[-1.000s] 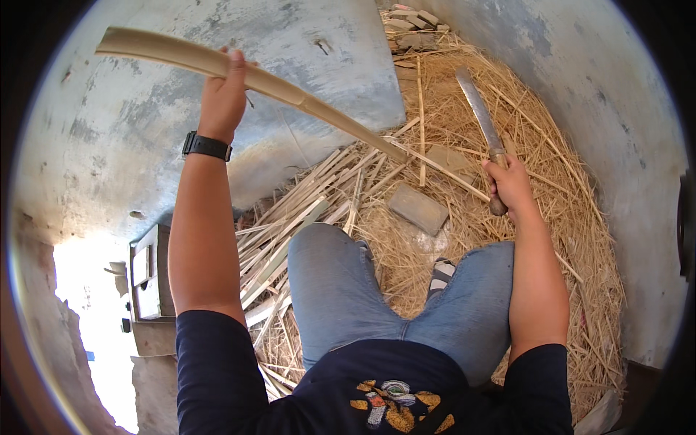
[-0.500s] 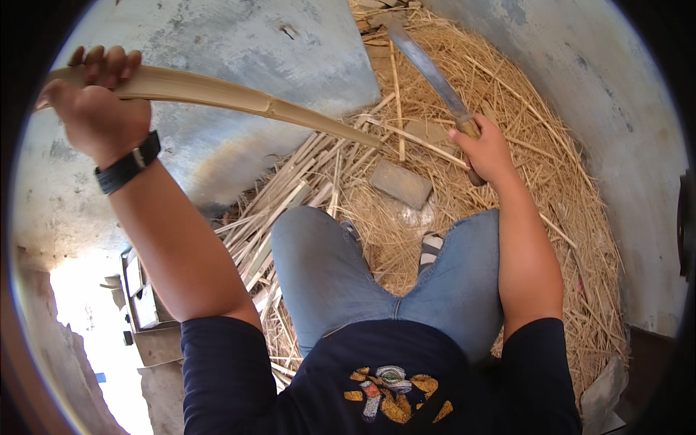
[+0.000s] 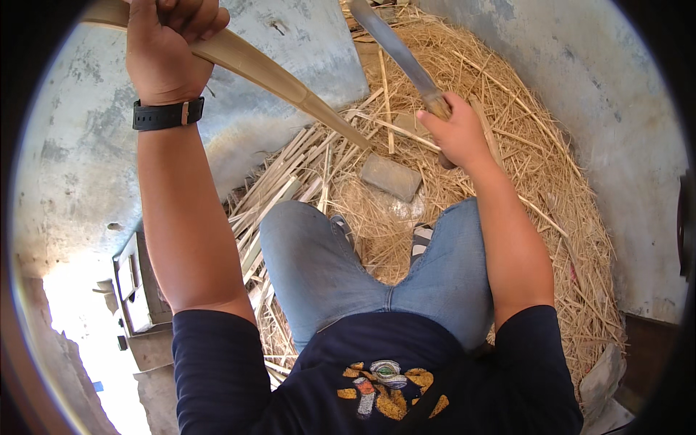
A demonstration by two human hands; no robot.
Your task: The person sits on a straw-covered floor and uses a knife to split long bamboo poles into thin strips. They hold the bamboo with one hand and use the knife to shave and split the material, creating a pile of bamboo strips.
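A long split bamboo (image 3: 268,71) slants across the upper left, its hollow side and one node showing. My left hand (image 3: 172,58), raised at the top left, is wrapped round its upper part, and its low end comes down close to the brick-like block (image 3: 391,177) on the floor. In my right hand (image 3: 465,134) is a machete (image 3: 397,52), gripped by its wooden handle. The machete's blade points up and to the left, apart from the bamboo.
Split bamboo strips (image 3: 293,163) are piled left of the block. Shavings (image 3: 540,159) cover the floor in front and to the right. Worn blue-white walls (image 3: 594,94) stand on both sides. My knees (image 3: 297,232) are spread near the block. Bright light enters at the lower left.
My left hand has moved up and to the right, tilting the bamboo more steeply, with its low end nearer the block. My right hand and the machete have shifted slightly up and left.
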